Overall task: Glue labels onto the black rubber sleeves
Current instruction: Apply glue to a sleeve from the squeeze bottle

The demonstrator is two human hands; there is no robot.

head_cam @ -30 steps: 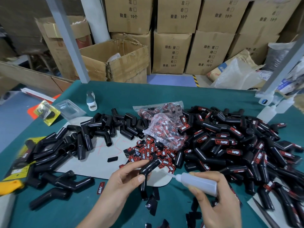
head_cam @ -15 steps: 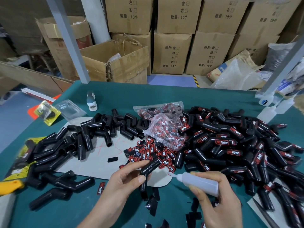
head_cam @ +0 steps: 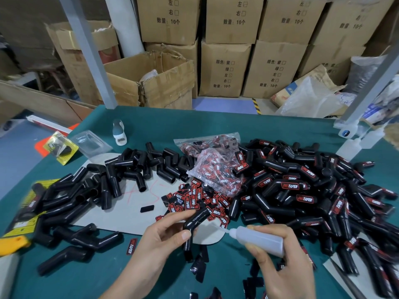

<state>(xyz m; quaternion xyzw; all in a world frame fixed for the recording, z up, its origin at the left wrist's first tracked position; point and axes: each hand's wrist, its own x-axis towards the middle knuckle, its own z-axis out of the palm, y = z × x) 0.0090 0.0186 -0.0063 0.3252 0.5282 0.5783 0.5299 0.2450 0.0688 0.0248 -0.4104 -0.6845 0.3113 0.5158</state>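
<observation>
Now, left fingers (head_cam: 185, 235): curling round a bent black rubber sleeve (head_cam: 197, 221), thumb pressing its elbow, index finger lying along its upper arm; the left hand (head_cam: 159, 240) is holding it just above the counter (head_cam: 269, 126).
Right fingers (head_cam: 257, 253): wrapping a translucent glue bottle (head_cam: 258, 237); the right hand (head_cam: 282, 264) is gripping its body, nozzle pointing at the held sleeve, tip near it but apart.
Held sleeve: hanging over the rounded near edge of the grey mat (head_cam: 121, 212), lower leg pointing down, no label showing on it.
Loose labels (head_cam: 198, 199): lying in a red-and-black heap on the mat, just beyond the held sleeve.
Label bags (head_cam: 218, 169): two clear plastic bags sitting behind that heap, farther from the held sleeve.
Plain sleeves (head_cam: 90, 190): sprawling left of the held sleeve, across the mat and counter.
Labelled sleeves (head_cam: 313, 195): piling up right of the held sleeve, many showing red labels.
Single label (head_cam: 131, 246): lying on the counter, left of the held sleeve.
Small white bottle (head_cam: 119, 132): standing far beyond the held sleeve, to its left.
</observation>
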